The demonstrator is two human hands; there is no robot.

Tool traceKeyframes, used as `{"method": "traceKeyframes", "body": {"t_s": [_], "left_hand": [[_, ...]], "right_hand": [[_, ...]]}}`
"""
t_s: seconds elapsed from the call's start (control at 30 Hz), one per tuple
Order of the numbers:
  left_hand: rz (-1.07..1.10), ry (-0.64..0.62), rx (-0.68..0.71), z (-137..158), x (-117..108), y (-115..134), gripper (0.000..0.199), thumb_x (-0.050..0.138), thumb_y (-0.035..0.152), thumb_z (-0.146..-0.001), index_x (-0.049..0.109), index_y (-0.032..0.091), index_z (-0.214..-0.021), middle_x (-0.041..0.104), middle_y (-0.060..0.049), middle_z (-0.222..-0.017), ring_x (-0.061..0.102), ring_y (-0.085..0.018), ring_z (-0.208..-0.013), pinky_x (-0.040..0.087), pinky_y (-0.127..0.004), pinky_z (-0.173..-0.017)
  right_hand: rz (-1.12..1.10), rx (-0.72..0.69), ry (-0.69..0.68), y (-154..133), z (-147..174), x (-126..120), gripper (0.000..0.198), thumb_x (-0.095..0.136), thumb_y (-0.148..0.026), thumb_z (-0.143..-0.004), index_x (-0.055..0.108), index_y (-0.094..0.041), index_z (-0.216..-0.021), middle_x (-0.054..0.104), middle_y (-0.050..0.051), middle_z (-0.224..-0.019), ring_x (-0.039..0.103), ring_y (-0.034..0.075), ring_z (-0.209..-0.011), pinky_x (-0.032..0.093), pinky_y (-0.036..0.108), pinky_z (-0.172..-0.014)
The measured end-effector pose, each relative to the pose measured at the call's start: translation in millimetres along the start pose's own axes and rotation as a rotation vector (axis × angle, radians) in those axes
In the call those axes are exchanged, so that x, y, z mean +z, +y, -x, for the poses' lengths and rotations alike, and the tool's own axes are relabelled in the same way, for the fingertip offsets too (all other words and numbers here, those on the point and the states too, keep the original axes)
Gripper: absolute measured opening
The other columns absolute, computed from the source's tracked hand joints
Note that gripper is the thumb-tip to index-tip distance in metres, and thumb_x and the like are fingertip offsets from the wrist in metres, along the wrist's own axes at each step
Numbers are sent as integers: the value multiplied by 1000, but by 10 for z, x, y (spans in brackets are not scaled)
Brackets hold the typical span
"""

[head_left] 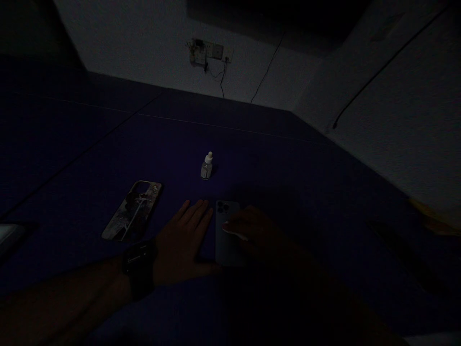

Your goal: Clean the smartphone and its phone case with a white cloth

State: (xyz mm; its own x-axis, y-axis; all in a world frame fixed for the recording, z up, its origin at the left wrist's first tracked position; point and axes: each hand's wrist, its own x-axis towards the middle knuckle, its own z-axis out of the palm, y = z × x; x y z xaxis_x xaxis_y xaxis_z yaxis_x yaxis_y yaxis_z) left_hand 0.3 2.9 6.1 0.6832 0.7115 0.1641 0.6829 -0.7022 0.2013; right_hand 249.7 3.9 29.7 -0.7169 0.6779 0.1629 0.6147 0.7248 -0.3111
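We see dark-blue surface (173, 149), far edge against pale wall (144, 53) with sockets (217, 51); our left hand (182, 245) lies flat, right hand (257, 228) pinches white piece (236, 234) over phone (226, 252).

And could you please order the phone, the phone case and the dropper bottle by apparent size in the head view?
1. Phone case and phone: nearly alike; the right hand partly covers the phone, so I cannot rank them.
2. Dropper bottle: clearly smallest.
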Motion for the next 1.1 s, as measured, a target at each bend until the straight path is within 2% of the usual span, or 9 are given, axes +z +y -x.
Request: {"method": "traceKeyframes", "body": {"t_s": [0.13,0.27,0.33,0.53,0.7,0.87,0.97,1.03,1.1], "left_hand": [[-30,-41,-14,-12,-23,8,113,43,91,-77,40,6,-150,36,-25,-158,33,-40,-148,22,-56,-122],[-34,-63,-14,-18,-39,14,115,43,91,-77,38,3,-151,33,-27,-159,31,-41,-149,23,-58,-121],[-25,-61,-13,-19,-40,15,115,42,91,-77,38,3,-150,33,-27,-159,30,-41,-149,23,-58,-121],[6,7,8,1,-8,-3,111,40,90,-79,39,5,-150,36,-27,-157,32,-41,-148,21,-60,-121],[8,12,23,14,14,-16,112,35,92,-80,37,5,-151,35,-27,-158,31,-42,-148,22,-60,-121],[2,6,10,-2,8,-10,113,37,92,-79,39,4,-150,35,-27,-158,32,-41,-148,21,-60,-121],[13,10,14,3,6,-10,113,36,92,-80,38,4,-150,36,-28,-157,32,-42,-147,22,-60,-121],[18,23,22,14,16,-14,111,37,91,-81,37,6,-151,35,-27,-158,31,-41,-148,22,-60,-121],[20,34,26,23,28,-20,109,40,90,-81,38,7,-152,35,-26,-158,31,-41,-148,22,-60,-121]], "right_hand": [[-38,-126,-27,-5,-4,-4,38,54,-13,-89,70,-18,-123,70,12,-118,59,25,-111,43,48,-100],[-11,-40,39,28,77,-69,33,57,-12,-85,74,-18,-112,72,11,-111,60,26,-103,46,47,-93],[-19,-52,51,21,104,-76,33,57,-12,-85,73,-19,-113,71,11,-111,60,25,-102,47,46,-92],[-76,-197,-82,-134,66,-39,37,54,-15,-93,67,-21,-127,72,9,-118,59,24,-114,41,47,-104],[-138,-87,-86,-141,78,-88,32,54,-14,-92,71,-23,-118,72,7,-114,61,22,-110,42,45,-102],[-166,-171,-91,-86,107,-57,33,57,-15,-93,68,-22,-123,71,6,-120,58,22,-116,38,46,-107],[-165,-109,-59,-64,101,-40,31,57,-14,-91,71,-23,-117,71,6,-118,58,23,-115,39,46,-105],[-132,-72,-52,-66,78,-25,35,55,-12,-91,70,-22,-121,71,8,-119,59,22,-112,41,45,-103],[-129,-107,-80,-80,56,-12,37,55,-11,-92,67,-22,-125,71,8,-120,60,21,-113,41,45,-103]]}}
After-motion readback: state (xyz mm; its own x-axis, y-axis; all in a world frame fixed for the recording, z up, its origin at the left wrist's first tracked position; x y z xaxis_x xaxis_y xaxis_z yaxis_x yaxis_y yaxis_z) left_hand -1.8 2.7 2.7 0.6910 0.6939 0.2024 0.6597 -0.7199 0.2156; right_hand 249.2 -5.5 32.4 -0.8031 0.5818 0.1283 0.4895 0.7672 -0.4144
